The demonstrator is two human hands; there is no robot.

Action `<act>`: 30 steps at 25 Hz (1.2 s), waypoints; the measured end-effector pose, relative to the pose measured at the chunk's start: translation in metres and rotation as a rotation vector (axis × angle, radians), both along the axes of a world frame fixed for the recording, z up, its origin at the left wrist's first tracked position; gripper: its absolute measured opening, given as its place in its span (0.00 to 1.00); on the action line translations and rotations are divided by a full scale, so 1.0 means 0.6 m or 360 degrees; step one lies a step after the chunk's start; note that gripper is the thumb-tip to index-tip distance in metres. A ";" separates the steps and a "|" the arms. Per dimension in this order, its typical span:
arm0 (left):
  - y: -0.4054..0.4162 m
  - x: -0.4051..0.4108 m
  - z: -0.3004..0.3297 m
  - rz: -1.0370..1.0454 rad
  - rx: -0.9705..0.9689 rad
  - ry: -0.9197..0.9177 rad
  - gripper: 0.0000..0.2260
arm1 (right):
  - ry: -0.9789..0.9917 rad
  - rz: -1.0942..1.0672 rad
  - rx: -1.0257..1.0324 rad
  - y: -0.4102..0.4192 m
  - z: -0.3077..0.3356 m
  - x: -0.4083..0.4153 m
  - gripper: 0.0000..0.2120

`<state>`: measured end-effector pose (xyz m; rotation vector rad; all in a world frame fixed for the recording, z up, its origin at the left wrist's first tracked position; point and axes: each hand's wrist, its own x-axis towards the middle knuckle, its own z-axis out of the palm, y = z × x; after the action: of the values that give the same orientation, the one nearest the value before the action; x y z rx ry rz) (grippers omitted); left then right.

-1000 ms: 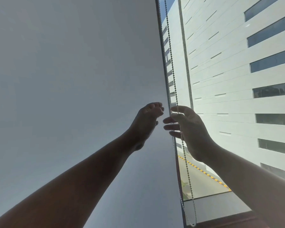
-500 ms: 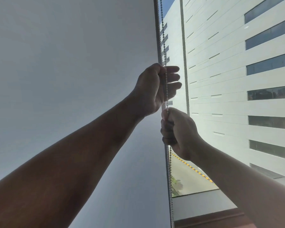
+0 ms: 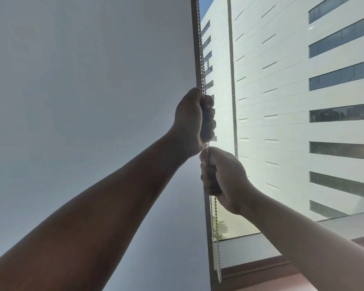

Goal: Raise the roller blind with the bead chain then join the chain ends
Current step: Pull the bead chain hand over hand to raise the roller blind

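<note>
The grey roller blind [image 3: 88, 101] fills the left half of the view and hangs down past the frame's bottom edge. The white bead chain [image 3: 201, 49] runs down along the blind's right edge. My left hand [image 3: 194, 120] is closed in a fist around the chain. Directly below it, my right hand [image 3: 223, 177] is also fisted on the chain. Both strands pass through the fists and hang below to a loose end [image 3: 219, 276] near the sill.
A window pane [image 3: 282, 122] to the right shows a white building outside. A dark vertical frame bar [image 3: 232, 80] crosses the glass. A reddish-brown sill [image 3: 261, 276] runs along the bottom right.
A second ago both hands were open near the chain. My left hand reached up and closed on it, my right fist closed below; both fists now sit slightly lower.
</note>
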<state>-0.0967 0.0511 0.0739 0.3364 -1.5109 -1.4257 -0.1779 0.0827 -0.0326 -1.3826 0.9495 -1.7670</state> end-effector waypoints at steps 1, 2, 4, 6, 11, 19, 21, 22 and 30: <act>-0.006 -0.004 -0.016 0.0009 0.0016 -0.0012 0.14 | -0.0007 0.0003 0.0039 -0.002 -0.015 -0.001 0.17; -0.013 -0.008 -0.033 0.0007 0.0032 -0.0019 0.14 | -0.0019 0.0010 0.0082 -0.005 -0.031 -0.004 0.18; -0.029 -0.012 -0.075 -0.0039 0.0055 -0.0026 0.12 | -0.0034 0.0012 0.0189 -0.011 -0.067 -0.011 0.19; -0.045 -0.014 -0.116 -0.0081 0.0066 -0.0032 0.13 | -0.0024 0.0047 0.0307 -0.016 -0.102 -0.016 0.18; -0.059 -0.006 -0.180 -0.0094 0.0079 -0.0059 0.13 | 0.0319 -0.0036 0.0492 -0.009 -0.129 -0.042 0.13; -0.035 -0.004 -0.173 -0.0178 0.0080 -0.0062 0.10 | -0.0195 0.0289 -0.0110 -0.010 0.168 -0.043 0.19; -0.032 -0.001 -0.174 -0.0206 0.0067 -0.0083 0.10 | -0.0245 0.0369 -0.0072 -0.007 0.181 -0.019 0.18; -0.032 0.002 -0.175 -0.0207 0.0068 -0.0098 0.11 | -0.0259 0.0374 -0.0047 -0.007 0.178 -0.013 0.17; -0.026 0.014 -0.176 -0.0231 0.0025 -0.0154 0.11 | -0.0254 0.0305 0.0020 -0.008 0.158 -0.003 0.14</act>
<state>-0.0880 0.0354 -0.0317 0.3145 -1.6307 -1.5544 -0.1797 0.0782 0.0624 -1.2592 0.7170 -1.6946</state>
